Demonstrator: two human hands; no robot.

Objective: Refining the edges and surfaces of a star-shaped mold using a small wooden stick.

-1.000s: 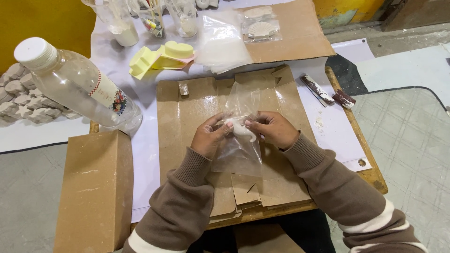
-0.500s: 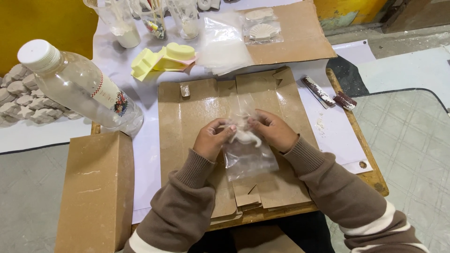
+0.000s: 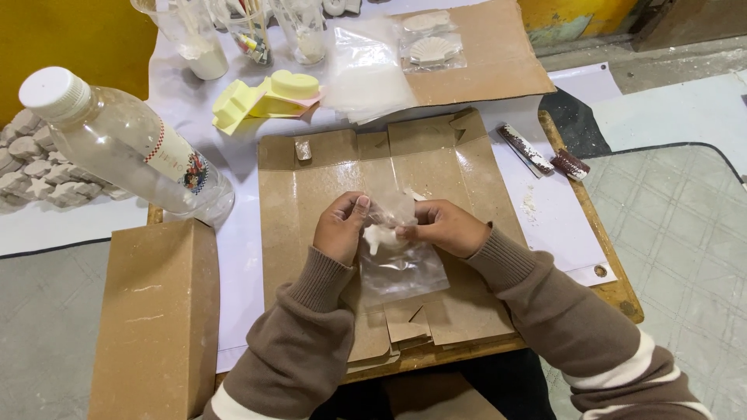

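Observation:
Over a flattened cardboard sheet, both my hands hold a small clear plastic bag. A small white plaster piece sits at the bag's mouth, between my fingers. My left hand pinches the bag's left top edge. On the right side my right hand grips the bag and the white piece. The bag hangs down towards me and rests on the cardboard.
A clear plastic bottle lies at the left, a brown cardboard box below it. Yellow moulds, cups, a stack of clear bags and bagged shell casts sit at the back. Two dirty tools lie at the right.
The bag has slid lower, towards me, and hangs longer below my hands. The white piece has shifted slightly left at the bag's mouth. Both hands stay at the same spot.

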